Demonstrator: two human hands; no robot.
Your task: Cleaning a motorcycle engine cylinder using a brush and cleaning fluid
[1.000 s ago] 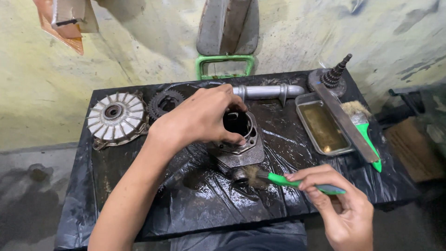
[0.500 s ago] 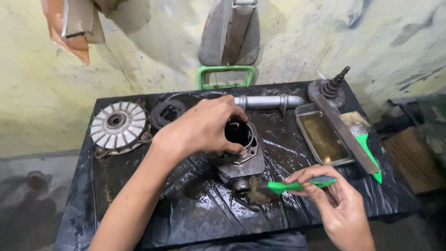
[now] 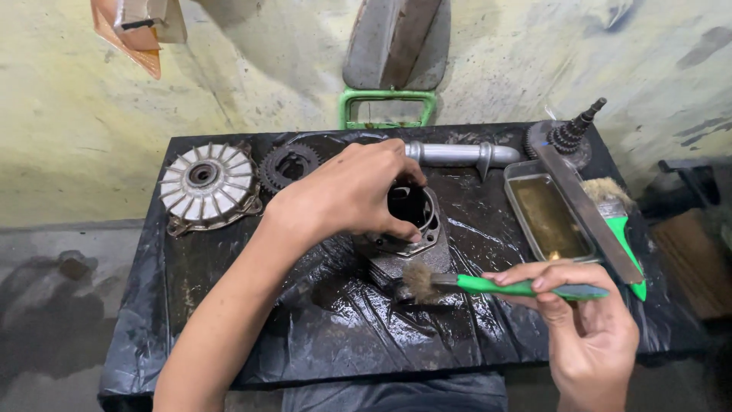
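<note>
The left hand (image 3: pixel 347 191) lies over the top of a grey metal cylinder (image 3: pixel 408 229), fingers curled down on its round open mouth and thumb against the near rim, so the grip is closed on the part and holds it on the black plastic sheet (image 3: pixel 305 336) that covers the table. The right hand (image 3: pixel 591 328) pinches the green handle of a small brush (image 3: pixel 488 284) between thumb and fingers, a narrow closed grip with the handle lying almost level. The bristles point toward the left hand and touch the lower near side of the cylinder, just below that hand's thumb. Just beyond the right hand sits a shallow metal tray (image 3: pixel 518 172) holding brownish liquid, with a long flat metal bar (image 3: pixel 587 206) laid across its far side and a second green-handled brush (image 3: pixel 614 210) resting just outside it. Past the left hand's fingertips lies a grey metal tube (image 3: pixel 457 154), and at the tube's far end stands a stepped gear shaft (image 3: pixel 572 137). To the outer side of the left wrist lie a dark toothed sprocket (image 3: pixel 288 166) and, beside it, a round finned hub (image 3: pixel 207 183).
</note>
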